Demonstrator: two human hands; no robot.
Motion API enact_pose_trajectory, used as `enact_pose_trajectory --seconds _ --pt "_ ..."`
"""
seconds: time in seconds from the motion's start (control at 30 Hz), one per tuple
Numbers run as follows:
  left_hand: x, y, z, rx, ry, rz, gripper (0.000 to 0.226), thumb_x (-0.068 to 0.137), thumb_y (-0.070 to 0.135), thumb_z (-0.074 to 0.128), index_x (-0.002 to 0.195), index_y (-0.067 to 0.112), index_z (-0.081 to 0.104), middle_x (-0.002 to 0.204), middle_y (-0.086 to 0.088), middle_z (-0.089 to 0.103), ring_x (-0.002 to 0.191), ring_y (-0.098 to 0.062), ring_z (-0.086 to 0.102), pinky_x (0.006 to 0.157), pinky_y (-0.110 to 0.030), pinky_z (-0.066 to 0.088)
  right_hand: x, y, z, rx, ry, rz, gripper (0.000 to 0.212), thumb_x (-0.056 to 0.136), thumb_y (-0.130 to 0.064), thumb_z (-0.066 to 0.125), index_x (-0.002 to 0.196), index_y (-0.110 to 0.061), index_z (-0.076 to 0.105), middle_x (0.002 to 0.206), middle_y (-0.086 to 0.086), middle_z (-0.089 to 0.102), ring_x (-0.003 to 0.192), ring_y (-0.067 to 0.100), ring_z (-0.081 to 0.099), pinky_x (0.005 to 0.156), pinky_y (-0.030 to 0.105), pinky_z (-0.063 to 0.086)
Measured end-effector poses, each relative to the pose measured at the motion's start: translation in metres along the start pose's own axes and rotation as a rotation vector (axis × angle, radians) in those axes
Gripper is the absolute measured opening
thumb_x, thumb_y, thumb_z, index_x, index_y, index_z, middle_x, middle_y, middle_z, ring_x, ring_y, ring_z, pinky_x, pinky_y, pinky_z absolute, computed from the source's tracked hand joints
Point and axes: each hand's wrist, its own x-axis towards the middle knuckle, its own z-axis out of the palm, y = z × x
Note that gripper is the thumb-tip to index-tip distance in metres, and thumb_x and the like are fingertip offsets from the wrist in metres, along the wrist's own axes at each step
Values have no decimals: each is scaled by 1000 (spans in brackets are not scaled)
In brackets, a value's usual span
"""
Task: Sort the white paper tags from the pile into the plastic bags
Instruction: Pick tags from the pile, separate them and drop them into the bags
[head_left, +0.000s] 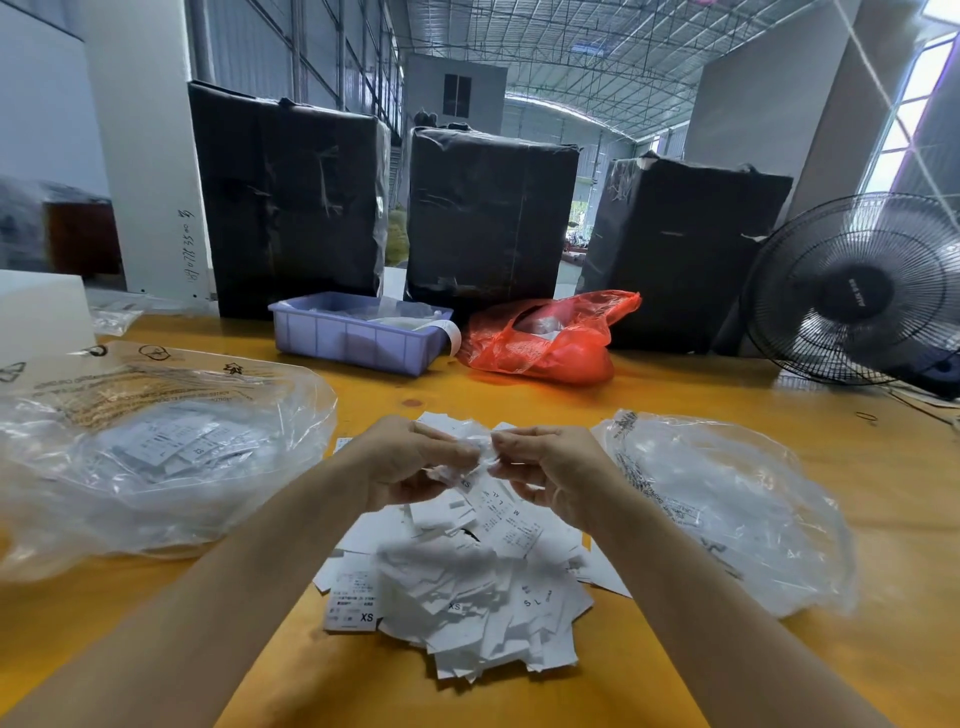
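A pile of white paper tags (457, 592) printed with size letters lies on the yellow table, close to me. Above its far end, my left hand (410, 462) and my right hand (550, 467) meet, and both pinch a small bunch of white tags (475, 452) between their fingertips. A clear plastic bag (156, 457) with several tags inside lies to the left of the pile. A second clear plastic bag (727, 499), also holding tags, lies to the right.
A lilac plastic bin (353, 338) and a red plastic bag (550, 343) sit at the table's far side. Behind them stand three black-wrapped boxes (291, 202). A black fan (857, 291) stands at the far right. A white block (36, 317) is at far left.
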Motion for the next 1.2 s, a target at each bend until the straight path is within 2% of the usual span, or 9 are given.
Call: enact_pose_trajectory --seconds 0.2,0.37,0.53,0.6,0.67,0.77,0.87,1.0,1.2 --pt "-8 21 -55 372 351 166 7 76 12 77 76 12 69 69 -4 68 62 -11 62 51 -20 47 1 2 -5 -305 145 -262 10 85 2 62 94 6 64 70 10 70 54 16 64 57 22 52" --pt "-14 15 -136 812 926 122 14 85 10 66 84 -3 67 82 -21 65 80 -35 60 71 -40 49 0 17 8 -869 20 -508 20 83 -12 70 102 -4 70 98 9 72 83 15 66 82 31 54" --pt "-8 -5 -148 967 968 -143 18 84 -7 56 102 -10 59 110 -30 56 102 -44 50 91 -51 42 -1 45 39 -1375 -189 -613 48 83 -44 65 125 -22 58 129 1 60 124 17 47 104 35 36" --pt "-7 0 -138 1012 970 -225 37 86 4 63 121 -5 52 134 -30 40 123 -46 36 106 -57 30 0 46 40 -1428 -153 -680 21 89 -29 57 103 -17 66 113 8 67 109 25 55 95 36 41" --pt "-8 9 -124 1084 969 -168 45 87 19 65 126 2 49 136 -26 38 126 -43 34 105 -53 33 2 43 36 -1304 -97 -659 21 91 -16 51 85 -1 64 94 15 69 90 31 60 81 36 48" --pt "-4 19 -90 1063 854 195 44 88 28 64 126 9 53 125 -17 52 115 -32 48 90 -41 44 3 34 28 -1088 -31 -620 25 91 -11 50 81 8 63 84 20 68 77 29 61 68 36 46" --pt "-4 21 -47 779 402 488 37 86 31 66 117 12 64 112 -3 65 97 -13 59 73 -22 47 0 21 23 -799 32 -513 28 90 -8 52 72 12 60 72 26 62 58 23 44 52 30 31" --pt "-7 13 -7 359 13 340 39 76 46 65 90 10 73 74 0 72 65 -6 64 58 -16 48 -4 -3 10 -390 37 -328 24 94 -12 55 73 -4 62 71 14 57 68 23 45 61 30 33" --pt "-1 1 12 39 -63 226 13 86 15 66 89 2 69 77 -11 74 61 -14 70 52 -17 53 -10 -32 -23 -641 25 -325 20 94 -13 56 78 -3 65 64 6 69 54 13 67 57 23 51"
